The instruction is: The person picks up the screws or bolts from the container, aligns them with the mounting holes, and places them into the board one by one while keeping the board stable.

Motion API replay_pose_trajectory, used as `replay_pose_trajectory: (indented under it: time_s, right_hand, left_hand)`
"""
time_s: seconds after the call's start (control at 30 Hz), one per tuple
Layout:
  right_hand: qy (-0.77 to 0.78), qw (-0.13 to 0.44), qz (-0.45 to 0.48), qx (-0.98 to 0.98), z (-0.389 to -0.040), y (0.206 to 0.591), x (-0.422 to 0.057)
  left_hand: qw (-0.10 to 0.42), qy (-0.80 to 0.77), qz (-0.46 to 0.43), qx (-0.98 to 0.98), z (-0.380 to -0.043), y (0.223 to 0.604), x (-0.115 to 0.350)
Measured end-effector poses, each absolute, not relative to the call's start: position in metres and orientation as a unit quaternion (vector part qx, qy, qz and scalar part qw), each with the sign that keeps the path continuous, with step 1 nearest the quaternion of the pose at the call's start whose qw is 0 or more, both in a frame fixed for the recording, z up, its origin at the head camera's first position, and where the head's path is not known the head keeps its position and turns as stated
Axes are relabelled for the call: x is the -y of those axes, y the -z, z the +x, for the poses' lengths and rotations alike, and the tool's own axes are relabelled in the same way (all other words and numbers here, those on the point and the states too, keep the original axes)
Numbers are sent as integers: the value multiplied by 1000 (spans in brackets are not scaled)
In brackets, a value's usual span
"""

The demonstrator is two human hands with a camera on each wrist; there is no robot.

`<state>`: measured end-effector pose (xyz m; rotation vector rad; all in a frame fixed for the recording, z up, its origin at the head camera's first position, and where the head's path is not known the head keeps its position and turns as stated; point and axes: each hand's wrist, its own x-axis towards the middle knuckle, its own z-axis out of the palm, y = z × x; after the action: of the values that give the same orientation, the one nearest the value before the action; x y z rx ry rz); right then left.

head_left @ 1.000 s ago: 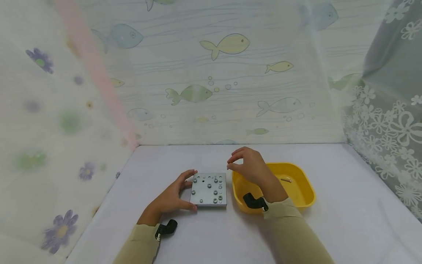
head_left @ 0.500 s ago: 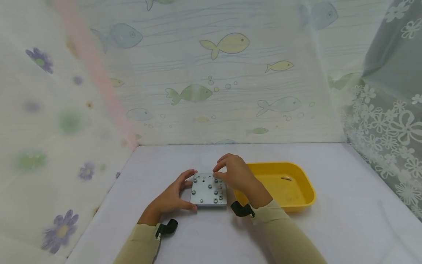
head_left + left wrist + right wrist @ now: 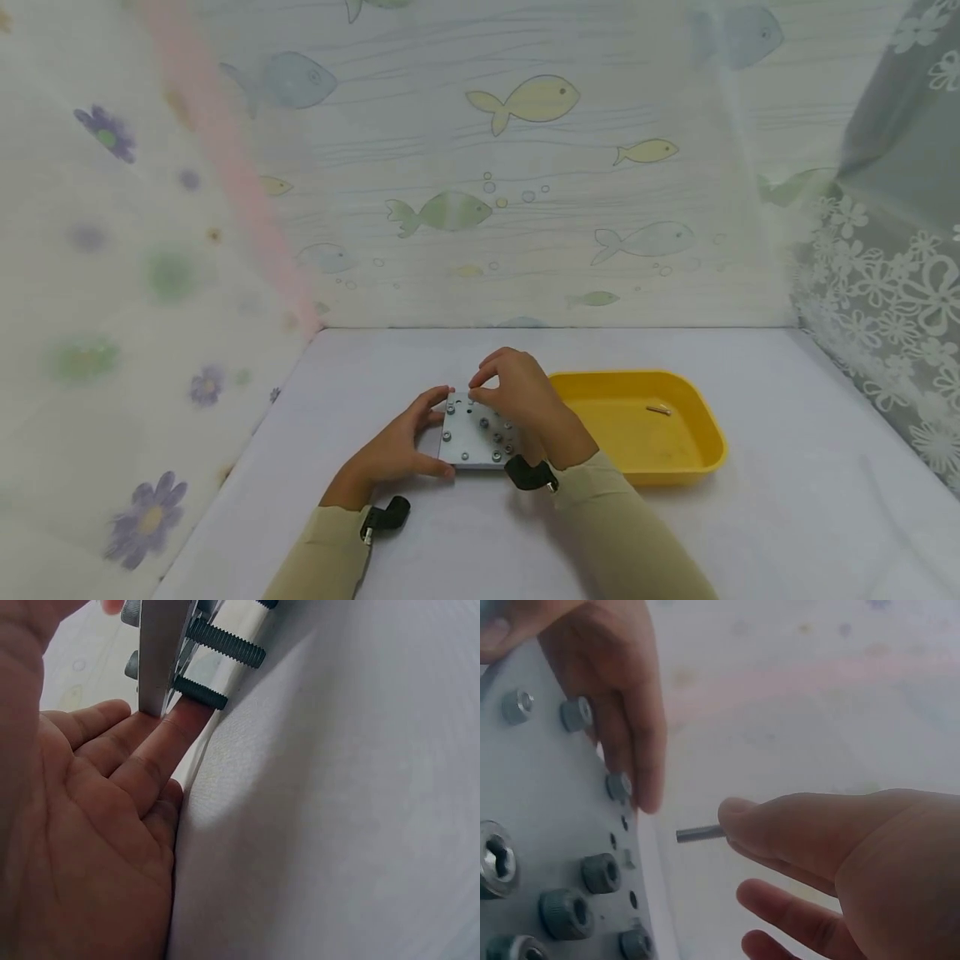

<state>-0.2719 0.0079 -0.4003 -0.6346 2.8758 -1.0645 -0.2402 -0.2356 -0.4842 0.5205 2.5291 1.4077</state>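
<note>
The right hand (image 3: 525, 398) has moved leftward from the yellow tray (image 3: 648, 450) to the far edge of the metal plate (image 3: 467, 437), bringing the pin (image 3: 700, 834) near the holes (image 3: 634, 899). Arched, it pinches the pin; the left hand (image 3: 392, 443) grips the plate's left side above the desk (image 3: 465, 542).

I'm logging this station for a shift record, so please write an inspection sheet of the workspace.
Surface: white table cover.
Job's things: metal plate with screws standing in it, several holes open; yellow tray to its right, holding a slim metal fastener.
Clutter: nothing seen.
Left grip: holds the plate by its edges.
Right grip: pinches a small metal pin.
Cables: nothing clearly seen.
Surroundings: fish-print sheet behind, floral sheet left, lace panel right.
</note>
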Motion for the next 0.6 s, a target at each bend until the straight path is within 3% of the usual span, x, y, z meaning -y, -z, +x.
replay_pose_trajectory:
  time_s: [0.6]
  right_hand:
    - [315, -1, -158, -936, -262, 416, 8]
  left_hand:
    - [109, -481, 179, -851, -242, 486, 237]
